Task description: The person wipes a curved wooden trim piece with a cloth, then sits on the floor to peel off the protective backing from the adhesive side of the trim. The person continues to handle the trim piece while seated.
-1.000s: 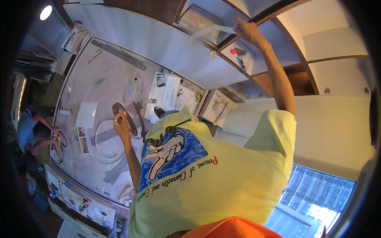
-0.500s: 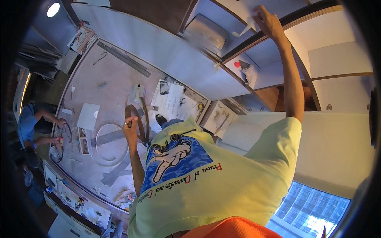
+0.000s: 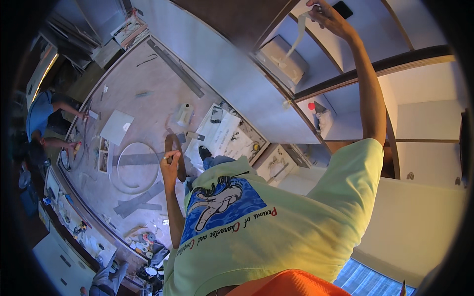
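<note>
My left hand (image 3: 170, 165) is closed round a coil of brown edging strip (image 3: 180, 157), held low beside my body above the floor. At the upper right, my raised right hand (image 3: 326, 18) pinches a thin pale strip (image 3: 298, 34), which dangles in front of an open cabinet (image 3: 323, 37). A dark phone (image 3: 342, 9) lies on a shelf just past that hand. Below the strip, a flat package in clear wrapping (image 3: 282, 59) rests inside a compartment.
A large pale loop (image 3: 118, 167), grey strips (image 3: 139, 159) and a white board (image 3: 117, 127) lie on the floor. A co-worker in a blue shirt (image 3: 38, 116) crouches at the left, handling a strip. Another person (image 3: 106, 278) is at the lower left. A red-topped item (image 3: 311, 106) stands in a cubby.
The view has shifted, so the cabinet sits farther right. My right hand is nearer the top edge, and more of the pale strip hangs from it. My left hand still holds the coil.
</note>
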{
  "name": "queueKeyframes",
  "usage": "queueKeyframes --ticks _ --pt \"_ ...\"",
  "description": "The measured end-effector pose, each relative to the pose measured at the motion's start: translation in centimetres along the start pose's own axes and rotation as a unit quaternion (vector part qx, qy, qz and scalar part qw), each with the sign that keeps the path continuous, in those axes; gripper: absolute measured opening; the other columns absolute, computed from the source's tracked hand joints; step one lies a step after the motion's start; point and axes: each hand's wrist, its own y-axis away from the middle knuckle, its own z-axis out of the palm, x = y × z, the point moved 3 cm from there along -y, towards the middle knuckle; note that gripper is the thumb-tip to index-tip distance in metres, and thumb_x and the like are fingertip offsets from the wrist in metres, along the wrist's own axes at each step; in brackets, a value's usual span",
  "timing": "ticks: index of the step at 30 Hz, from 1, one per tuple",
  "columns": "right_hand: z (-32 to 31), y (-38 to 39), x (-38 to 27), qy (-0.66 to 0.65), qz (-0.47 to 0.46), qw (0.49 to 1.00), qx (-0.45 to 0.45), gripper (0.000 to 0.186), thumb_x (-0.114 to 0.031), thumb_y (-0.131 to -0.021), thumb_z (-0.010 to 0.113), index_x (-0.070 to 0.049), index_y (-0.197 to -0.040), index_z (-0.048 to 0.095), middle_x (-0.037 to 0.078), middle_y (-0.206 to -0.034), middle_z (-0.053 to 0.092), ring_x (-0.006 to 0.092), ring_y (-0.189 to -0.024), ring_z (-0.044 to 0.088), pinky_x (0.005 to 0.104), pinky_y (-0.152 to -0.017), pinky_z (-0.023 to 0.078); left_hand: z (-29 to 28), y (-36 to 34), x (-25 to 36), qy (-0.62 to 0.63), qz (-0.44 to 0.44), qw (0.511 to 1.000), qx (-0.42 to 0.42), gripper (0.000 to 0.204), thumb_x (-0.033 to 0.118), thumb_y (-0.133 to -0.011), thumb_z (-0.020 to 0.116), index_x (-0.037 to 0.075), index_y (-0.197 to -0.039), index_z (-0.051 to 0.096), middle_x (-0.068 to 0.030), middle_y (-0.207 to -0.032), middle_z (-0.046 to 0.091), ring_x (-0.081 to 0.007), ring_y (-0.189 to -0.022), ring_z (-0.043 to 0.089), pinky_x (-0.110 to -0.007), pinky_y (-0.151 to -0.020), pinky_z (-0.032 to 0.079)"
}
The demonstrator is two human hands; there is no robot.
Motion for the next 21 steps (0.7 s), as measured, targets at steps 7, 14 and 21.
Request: queueKeyframes --ticks 7,14,21 --pt "1.5 -0.2 9.1 0.072 0.000 0.997 -0.029 0.026 -0.024 -0.101 0.058 -0.010 -0.121 0.050 0.006 -0.083 0.064 0.0141 -0.077 0.057 0.0308 -0.075 0.046 -1.1 1.1 -1.3 0.000 -0.009 0.999 0.034 0.013 0.018 -0.093 0.073 0.007 -0.099 0.073 0.0052 -0.074 0.057 -0.0037 -0.061 0.044 -0.022 -0.054 0.036" --pt "0.5 2.8 24.0 0.145 0.176 0.974 0.008 0.029 -0.027 -0.098 0.060 -0.005 -0.115 0.055 0.008 -0.084 0.065 0.0156 -0.080 0.062 0.0320 -0.072 0.051 -0.5 0.5 -0.9 -0.028 -0.008 0.999 0.014 0.015 0.020 -0.094 0.072 0.007 -0.101 0.073 0.0012 -0.085 0.067 -0.0068 -0.071 0.055 -0.022 -0.058 0.043" --pt "-1.5 3.3 31.1 0.297 0.265 0.915 -0.066 0.048 -0.037 -0.093 0.069 -0.007 -0.126 0.053 0.013 -0.106 0.065 0.0256 -0.097 0.062 0.0325 -0.079 0.050 0.5 -0.5 2.2 -0.051 0.034 0.996 -0.067 0.024 0.021 -0.099 0.065 0.002 -0.112 0.071 -0.0074 -0.112 0.072 -0.0141 -0.099 0.065 -0.025 -0.079 0.051"
